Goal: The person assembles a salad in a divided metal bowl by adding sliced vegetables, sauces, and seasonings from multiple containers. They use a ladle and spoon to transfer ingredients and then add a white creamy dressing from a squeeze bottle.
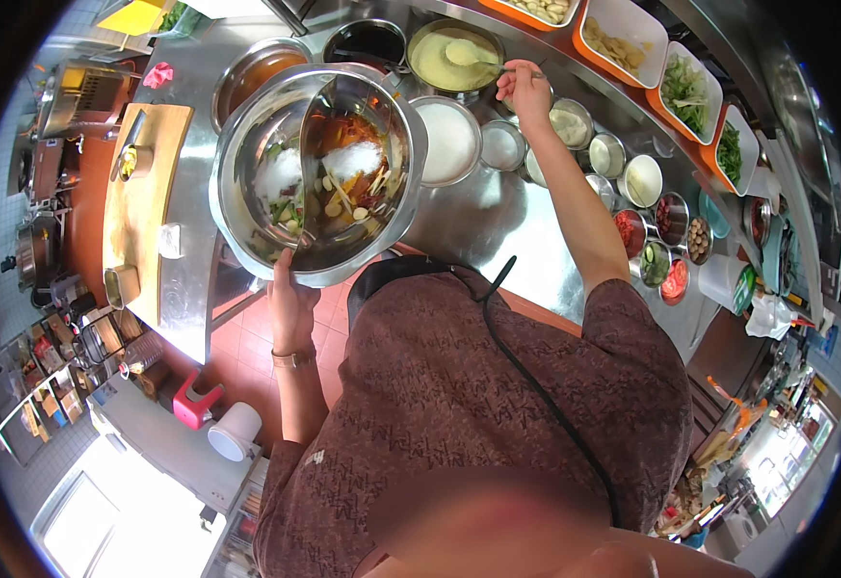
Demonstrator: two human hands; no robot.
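My left hand (290, 303) is closed on the near rim of a large steel pot (411, 178) split by a metal divider (307, 193). White powder lies in both halves. Greens and pale slices show in the left half, red oily seasoning and garlic-like pieces in the right. With my right arm stretched forward, my right hand (526, 89) grips the handle of a spoon (461, 52). Its heaped bowl is over a round container of pale yellow powder (430, 69). A steel bowl of white powder (447, 140) stands between the pot and my right arm.
Behind the pot stand a bowl of brown liquid (247, 82) and a dark-filled bowl (363, 43). Orange-and-white trays (695, 91) line the back right above several small ingredient bowls (644, 181). At left, a wooden board (170, 144) bears a knife (130, 135).
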